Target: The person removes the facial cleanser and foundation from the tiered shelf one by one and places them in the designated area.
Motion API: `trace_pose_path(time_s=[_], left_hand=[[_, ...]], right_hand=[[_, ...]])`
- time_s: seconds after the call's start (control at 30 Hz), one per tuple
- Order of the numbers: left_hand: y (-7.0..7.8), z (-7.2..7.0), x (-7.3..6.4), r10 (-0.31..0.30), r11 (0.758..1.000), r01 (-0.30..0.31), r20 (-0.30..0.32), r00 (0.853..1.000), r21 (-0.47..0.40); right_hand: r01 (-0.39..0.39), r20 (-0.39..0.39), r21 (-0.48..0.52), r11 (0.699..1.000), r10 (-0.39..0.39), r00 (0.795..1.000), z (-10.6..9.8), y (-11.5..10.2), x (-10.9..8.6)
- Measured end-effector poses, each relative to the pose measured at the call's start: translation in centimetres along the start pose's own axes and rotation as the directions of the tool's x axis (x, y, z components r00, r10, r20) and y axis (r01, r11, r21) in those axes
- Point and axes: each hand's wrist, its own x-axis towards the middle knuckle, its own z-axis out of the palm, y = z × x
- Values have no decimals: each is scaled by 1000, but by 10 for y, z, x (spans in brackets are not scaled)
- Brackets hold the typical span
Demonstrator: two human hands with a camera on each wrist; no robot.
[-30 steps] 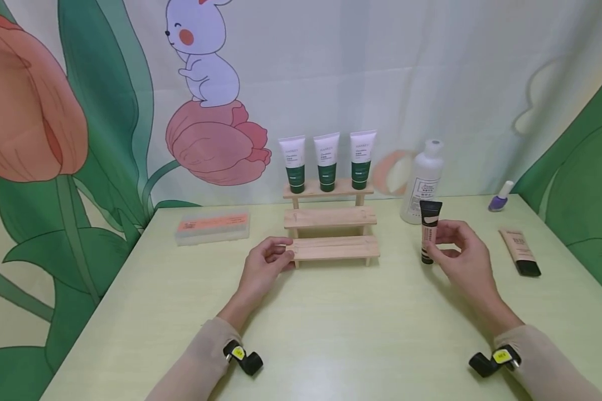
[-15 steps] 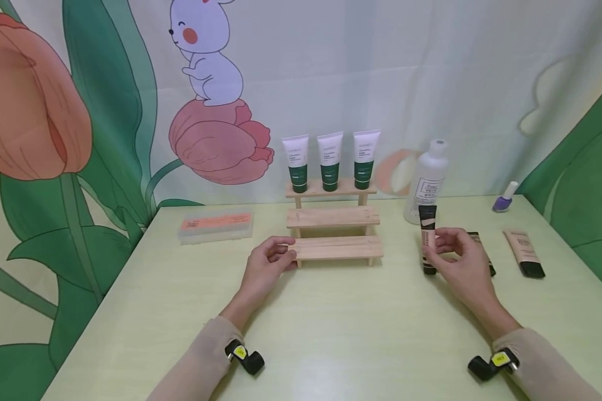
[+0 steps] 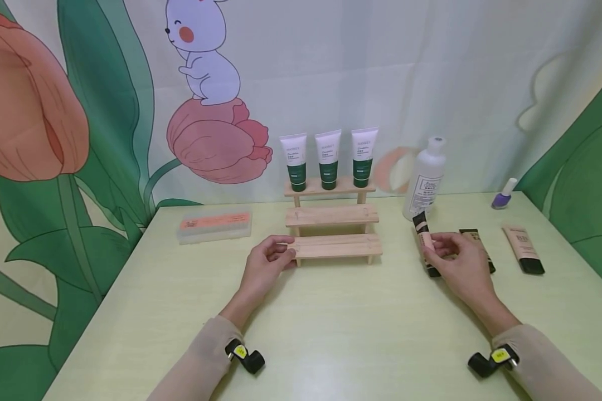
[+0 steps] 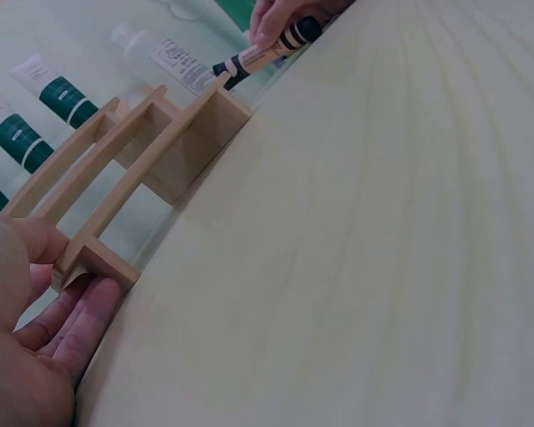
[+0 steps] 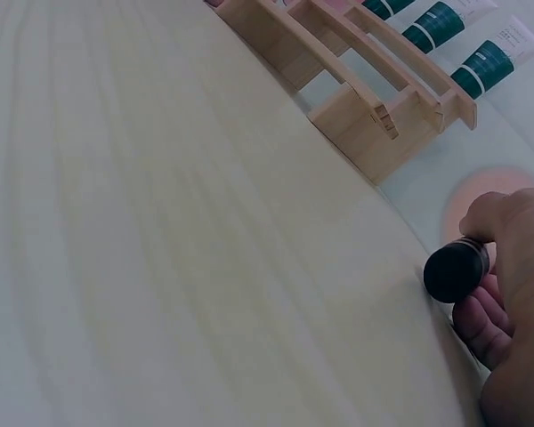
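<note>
Head view: the right hand (image 3: 459, 264) pinches a tilted black-and-beige tube (image 3: 425, 238), fingers (image 3: 446, 238) covering part of it, before the white bottle (image 3: 425, 181); whether its cap (image 3: 433, 273) touches the tabletop (image 3: 341, 328) is unclear. Another tube (image 3: 475, 239) is partly hidden behind. The left hand (image 3: 267, 260), cut off in its wrist view, grips the wooden stand (image 3: 333, 216).

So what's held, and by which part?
Right hand: pink-and-black tube, by its middle. Left hand: wooden tiered rack, by the left end of its lowest shelf.

“BB” — on the beige tube (image 3: 523, 248); “HANKEY” (small print) — on the white-green tubes (image 3: 328, 160).
</note>
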Motion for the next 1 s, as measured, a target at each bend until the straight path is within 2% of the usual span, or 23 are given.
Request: trace_pose_path(time_s=[0.63, 0.77, 1.0], left_hand=[[0, 1, 0, -6, 1000, 6, -10, 1000, 6], [0, 1, 0, -8, 1000, 8, -13, 1000, 5], [0, 1, 1, -10, 1000, 10, -17, 1000, 13]], right_hand=[[21, -11, -18, 1000, -21, 1000, 1, 1, 0], [33, -57, 5, 999, -33, 998, 1, -1, -3], [103, -164, 120, 987, -82, 983, -1, -4, -5]])
